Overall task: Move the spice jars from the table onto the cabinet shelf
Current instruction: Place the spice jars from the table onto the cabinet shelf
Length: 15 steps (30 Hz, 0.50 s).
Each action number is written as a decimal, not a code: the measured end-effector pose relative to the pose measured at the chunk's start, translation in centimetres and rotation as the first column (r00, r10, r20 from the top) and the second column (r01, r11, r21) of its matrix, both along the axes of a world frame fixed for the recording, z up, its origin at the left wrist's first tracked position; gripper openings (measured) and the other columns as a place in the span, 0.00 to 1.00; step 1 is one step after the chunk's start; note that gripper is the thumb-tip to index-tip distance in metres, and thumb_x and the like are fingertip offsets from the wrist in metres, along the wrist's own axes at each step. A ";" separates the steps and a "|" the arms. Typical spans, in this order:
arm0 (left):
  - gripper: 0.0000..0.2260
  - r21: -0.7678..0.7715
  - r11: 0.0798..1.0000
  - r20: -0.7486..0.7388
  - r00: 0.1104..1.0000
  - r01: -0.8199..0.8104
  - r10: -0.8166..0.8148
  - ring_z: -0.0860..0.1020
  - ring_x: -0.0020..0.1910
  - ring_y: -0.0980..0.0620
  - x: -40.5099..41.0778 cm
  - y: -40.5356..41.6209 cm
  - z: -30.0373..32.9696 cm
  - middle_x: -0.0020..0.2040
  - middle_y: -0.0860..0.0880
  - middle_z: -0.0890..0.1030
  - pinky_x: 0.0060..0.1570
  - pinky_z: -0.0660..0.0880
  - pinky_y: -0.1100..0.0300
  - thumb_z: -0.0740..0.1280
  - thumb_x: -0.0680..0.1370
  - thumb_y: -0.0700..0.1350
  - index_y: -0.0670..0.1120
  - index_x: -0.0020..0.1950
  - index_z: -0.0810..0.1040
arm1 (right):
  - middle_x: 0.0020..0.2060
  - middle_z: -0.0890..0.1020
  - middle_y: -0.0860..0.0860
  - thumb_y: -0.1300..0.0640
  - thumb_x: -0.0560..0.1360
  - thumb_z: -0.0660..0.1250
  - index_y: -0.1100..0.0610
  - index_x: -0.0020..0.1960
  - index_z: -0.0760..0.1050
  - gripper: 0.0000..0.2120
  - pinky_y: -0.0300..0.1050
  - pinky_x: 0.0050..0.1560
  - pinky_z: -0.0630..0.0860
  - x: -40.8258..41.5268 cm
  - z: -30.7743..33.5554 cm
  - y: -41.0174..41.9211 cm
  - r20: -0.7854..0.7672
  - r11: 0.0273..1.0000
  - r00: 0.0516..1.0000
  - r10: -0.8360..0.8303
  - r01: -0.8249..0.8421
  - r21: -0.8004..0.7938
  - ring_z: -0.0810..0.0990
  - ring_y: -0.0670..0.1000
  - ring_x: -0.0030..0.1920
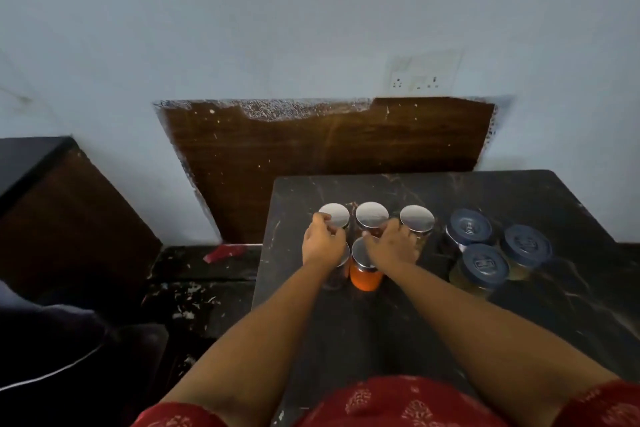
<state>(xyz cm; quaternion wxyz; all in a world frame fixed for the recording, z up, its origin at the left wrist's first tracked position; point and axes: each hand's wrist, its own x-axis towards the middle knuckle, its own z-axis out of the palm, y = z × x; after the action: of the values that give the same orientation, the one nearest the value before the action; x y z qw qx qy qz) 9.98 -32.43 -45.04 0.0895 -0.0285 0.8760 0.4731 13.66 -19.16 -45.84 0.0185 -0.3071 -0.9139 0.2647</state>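
Pale blue wall [242, 28] at the back, a scuffed wooden board [329, 156] leaning against it, and a dark marble-look worktop [519, 204] pushed up close. Only the one head view, so everything is from above.

Five silver-lid jars [372, 215] sit in a tight cluster on the left part of the worktop, three in the back row and two in front, including an orange jar [363, 277]. Three blue-lid jars [485, 263] stand just beside them to the right.

The left hand [322, 239] has its grip curled onto the back-left jar [335, 215], fingers hooked over the lid rim. The right hand [391, 246] is curled down between the middle and right back jars. I can't tell which one it actually has, or whether it has clamped on anything yet.

My take for lifting: the jars touch or nearly touch, so go straight up before swinging sideways, or the neighbours get knocked. Grabbing the glass body instead of just the lid would feel safer if a lid is loose.

Room-wise, the left edge of the worktop is near the cluster, with floor below. A dark cabinet [69, 204] stands well off to the left; its shelf isn't visible, so I'm guessing that's the destination.
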 end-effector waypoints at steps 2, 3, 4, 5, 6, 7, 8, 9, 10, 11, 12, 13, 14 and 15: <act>0.16 0.016 0.999 0.025 0.999 -0.035 0.034 0.76 0.60 0.47 0.7 0.1 -0.5 0.63 0.47 0.76 0.60 0.76 0.48 0.64 0.78 0.44 0.50 0.65 0.68 | 0.64 0.68 0.55 0.36 0.71 0.66 0.52 0.68 0.64 0.32 0.56 0.61 0.69 0.8 -0.9 -0.7 0.042 0.996 0.995 0.091 -0.090 -0.007 0.67 0.59 0.66; 0.15 0.022 0.999 0.022 0.999 -0.037 0.037 0.76 0.61 0.46 0.8 0.1 -0.6 0.63 0.47 0.76 0.61 0.76 0.47 0.63 0.79 0.44 0.50 0.65 0.69 | 0.64 0.66 0.55 0.36 0.69 0.68 0.51 0.69 0.62 0.35 0.56 0.62 0.69 1.1 -0.9 -0.6 0.074 0.984 0.981 0.178 -0.177 -0.025 0.66 0.59 0.66; 0.15 0.025 0.999 0.013 0.999 -0.031 0.030 0.76 0.61 0.46 0.8 0.2 -0.6 0.64 0.47 0.76 0.61 0.75 0.47 0.63 0.79 0.44 0.50 0.65 0.69 | 0.64 0.65 0.55 0.37 0.68 0.71 0.50 0.70 0.61 0.38 0.56 0.62 0.70 1.2 -0.9 -0.3 0.109 0.962 0.955 0.274 -0.272 -0.039 0.65 0.58 0.66; 0.15 0.030 0.999 0.004 1.000 -0.025 0.025 0.75 0.61 0.46 0.8 0.3 -0.5 0.64 0.47 0.76 0.61 0.75 0.46 0.63 0.79 0.44 0.50 0.65 0.69 | 0.64 0.64 0.54 0.39 0.67 0.73 0.49 0.70 0.61 0.38 0.54 0.62 0.71 1.3 -0.8 0.0 0.139 0.932 0.921 0.363 -0.361 -0.039 0.65 0.58 0.65; 0.14 0.033 0.999 -0.001 1.000 -0.022 0.022 0.75 0.62 0.46 0.8 0.4 -0.4 0.64 0.47 0.76 0.61 0.75 0.47 0.63 0.80 0.45 0.50 0.65 0.69 | 0.64 0.64 0.54 0.43 0.67 0.74 0.49 0.69 0.62 0.36 0.53 0.62 0.72 1.4 -0.9 0.3 0.152 0.902 0.891 0.429 -0.430 -0.024 0.66 0.57 0.65; 0.13 0.036 0.999 -0.004 1.000 -0.021 0.021 0.76 0.61 0.47 0.9 0.4 -0.4 0.63 0.48 0.76 0.61 0.75 0.48 0.62 0.80 0.46 0.50 0.65 0.69 | 0.64 0.65 0.54 0.45 0.67 0.75 0.49 0.68 0.63 0.35 0.51 0.62 0.72 1.6 -1.0 0.5 0.148 0.882 0.873 0.465 -0.471 0.002 0.66 0.57 0.64; 0.12 0.039 0.999 -0.006 1.000 -0.018 0.019 0.76 0.60 0.47 1.0 0.5 -0.4 0.62 0.48 0.77 0.60 0.76 0.48 0.62 0.81 0.47 0.50 0.64 0.70 | 0.63 0.66 0.54 0.47 0.68 0.75 0.50 0.68 0.63 0.34 0.50 0.62 0.72 1.7 -1.0 0.6 0.132 0.876 0.870 0.474 -0.482 0.028 0.67 0.57 0.64; 0.11 0.040 0.999 -0.010 1.000 -0.010 0.011 0.76 0.59 0.48 1.1 0.5 -0.5 0.60 0.48 0.78 0.59 0.76 0.49 0.61 0.81 0.48 0.50 0.62 0.70 | 0.62 0.67 0.54 0.47 0.67 0.75 0.50 0.67 0.64 0.33 0.49 0.61 0.72 1.8 -1.0 0.7 0.116 0.880 0.877 0.466 -0.473 0.045 0.68 0.56 0.63; 0.08 0.031 0.999 -0.020 1.000 0.007 -0.007 0.77 0.58 0.48 1.3 0.5 -0.7 0.58 0.48 0.78 0.58 0.76 0.50 0.61 0.81 0.50 0.51 0.59 0.71 | 0.61 0.67 0.54 0.47 0.65 0.76 0.50 0.66 0.65 0.34 0.48 0.60 0.73 1.8 -0.7 0.9 0.109 0.893 0.890 0.442 -0.449 0.042 0.68 0.56 0.61; 0.06 0.012 1.000 -0.032 0.999 0.029 -0.029 0.77 0.57 0.48 1.4 0.4 -0.8 0.56 0.49 0.79 0.56 0.76 0.51 0.60 0.81 0.51 0.52 0.56 0.70 | 0.59 0.68 0.54 0.46 0.63 0.77 0.50 0.65 0.65 0.35 0.48 0.59 0.73 1.7 -0.3 1.1 0.114 0.911 0.906 0.408 -0.412 0.022 0.69 0.55 0.60; 0.05 -0.012 0.999 -0.047 0.998 0.048 -0.049 0.77 0.56 0.48 1.4 0.3 -0.9 0.55 0.49 0.79 0.53 0.75 0.53 0.60 0.81 0.53 0.53 0.53 0.70 | 0.57 0.69 0.54 0.45 0.61 0.78 0.50 0.63 0.66 0.35 0.48 0.57 0.74 1.6 0.3 1.4 0.121 0.929 0.922 0.369 -0.371 -0.008 0.70 0.55 0.59; 0.06 -0.033 0.997 -0.062 0.996 0.064 -0.066 0.76 0.55 0.49 1.3 0.0 -1.1 0.54 0.49 0.78 0.51 0.74 0.54 0.59 0.81 0.54 0.53 0.52 0.69 | 0.56 0.70 0.54 0.44 0.60 0.78 0.51 0.61 0.67 0.35 0.48 0.54 0.74 1.5 1.0 1.7 0.123 0.943 0.935 0.334 -0.332 -0.035 0.71 0.54 0.57; 0.08 -0.038 0.997 -0.065 0.995 0.071 -0.074 0.76 0.55 0.49 1.2 -0.2 -1.2 0.55 0.49 0.78 0.50 0.73 0.55 0.58 0.81 0.55 0.52 0.53 0.70 | 0.55 0.72 0.54 0.43 0.60 0.78 0.52 0.59 0.68 0.34 0.47 0.50 0.75 1.3 1.8 2.0 0.115 0.952 0.945 0.306 -0.301 -0.060 0.73 0.54 0.55; 0.11 -0.023 0.997 -0.065 0.995 0.071 -0.072 0.76 0.56 0.49 1.1 -0.3 -1.1 0.56 0.48 0.78 0.50 0.72 0.55 0.57 0.81 0.57 0.51 0.54 0.71 | 0.54 0.75 0.54 0.42 0.60 0.77 0.53 0.58 0.68 0.33 0.46 0.46 0.75 1.1 2.8 2.3 0.109 0.957 0.952 0.285 -0.277 -0.082 0.74 0.53 0.53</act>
<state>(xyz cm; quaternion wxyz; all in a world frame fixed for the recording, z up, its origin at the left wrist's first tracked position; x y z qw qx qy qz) 11.05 -32.76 -46.16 0.0770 0.0176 0.8837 0.4613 14.73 -16.86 -43.07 -0.0842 -0.1897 -0.9386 0.2755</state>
